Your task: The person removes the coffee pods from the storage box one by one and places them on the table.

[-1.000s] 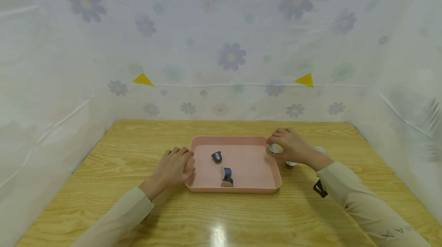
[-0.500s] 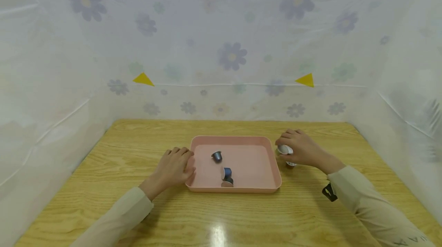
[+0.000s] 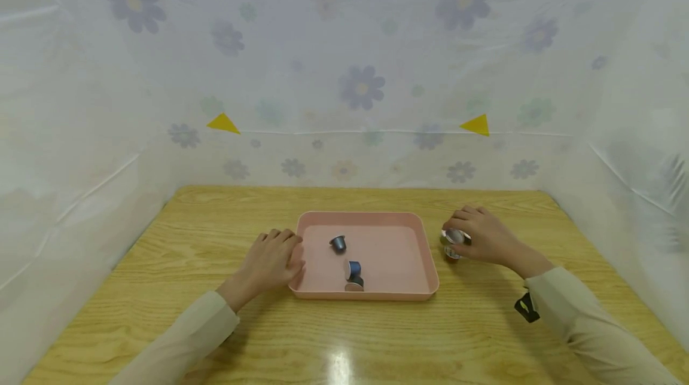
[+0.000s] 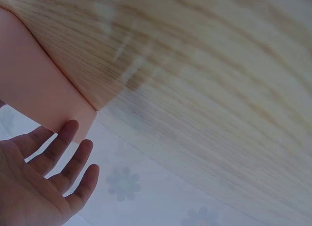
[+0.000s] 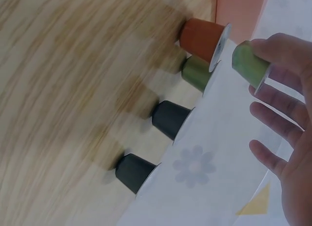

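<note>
My right hand (image 3: 487, 238) pinches a light green coffee capsule (image 5: 249, 62) between thumb and index finger, its other fingers spread loosely. It is right of the pink tray (image 3: 390, 296), close over several capsules on the table. In the right wrist view these are an orange-brown capsule (image 5: 201, 39), an olive-green capsule (image 5: 195, 72), a black capsule (image 5: 168, 118) and a dark green capsule (image 5: 133, 172), in a row. My left hand (image 3: 269, 262) rests at the tray's left rim, fingers relaxed, fingertips at the wall (image 4: 48, 94).
Inside the tray lie a dark grey capsule (image 3: 338, 244), a blue capsule (image 3: 353, 269) and a black capsule (image 3: 355, 281) with a copper-coloured lid. The wooden table (image 3: 242, 343) is enclosed by white floral sheeting (image 3: 344, 44).
My right hand has moved right, from over the tray's right rim to the capsules beside it, still pinching a capsule. The left hand and the capsules in the tray have stayed put.
</note>
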### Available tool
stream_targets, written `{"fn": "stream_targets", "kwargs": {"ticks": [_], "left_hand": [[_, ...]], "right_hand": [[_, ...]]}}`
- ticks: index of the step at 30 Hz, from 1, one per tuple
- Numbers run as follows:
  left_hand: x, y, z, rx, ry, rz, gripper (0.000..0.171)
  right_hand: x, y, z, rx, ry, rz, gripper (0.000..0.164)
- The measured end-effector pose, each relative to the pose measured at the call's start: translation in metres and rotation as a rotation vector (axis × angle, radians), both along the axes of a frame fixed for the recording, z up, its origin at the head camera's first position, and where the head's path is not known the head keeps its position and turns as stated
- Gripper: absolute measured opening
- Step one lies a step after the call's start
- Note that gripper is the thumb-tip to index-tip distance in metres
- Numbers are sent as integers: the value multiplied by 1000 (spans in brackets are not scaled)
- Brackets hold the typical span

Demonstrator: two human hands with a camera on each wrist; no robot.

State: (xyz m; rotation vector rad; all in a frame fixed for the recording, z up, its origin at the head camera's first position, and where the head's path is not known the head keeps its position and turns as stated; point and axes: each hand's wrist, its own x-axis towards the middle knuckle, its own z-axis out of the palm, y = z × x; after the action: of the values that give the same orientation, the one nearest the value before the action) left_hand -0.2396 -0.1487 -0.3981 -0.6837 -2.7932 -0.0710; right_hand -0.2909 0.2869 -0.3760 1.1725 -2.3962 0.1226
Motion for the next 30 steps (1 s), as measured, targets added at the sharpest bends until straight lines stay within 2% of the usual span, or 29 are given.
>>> {"fn": "stream_targets", "kwargs": {"ticks": [9,18,30], "left_hand": [[-1,0,-1,6,16,-9,42],[-1,0,0,9,12,-10,42],[0,0,0,11,4,-4,42]], "right_hand": [[5,13,-3,14,-19,-54,32],[12,22,-3,40,-82,-129,33],[18,32,-10,31,-93,-148,33]]}}
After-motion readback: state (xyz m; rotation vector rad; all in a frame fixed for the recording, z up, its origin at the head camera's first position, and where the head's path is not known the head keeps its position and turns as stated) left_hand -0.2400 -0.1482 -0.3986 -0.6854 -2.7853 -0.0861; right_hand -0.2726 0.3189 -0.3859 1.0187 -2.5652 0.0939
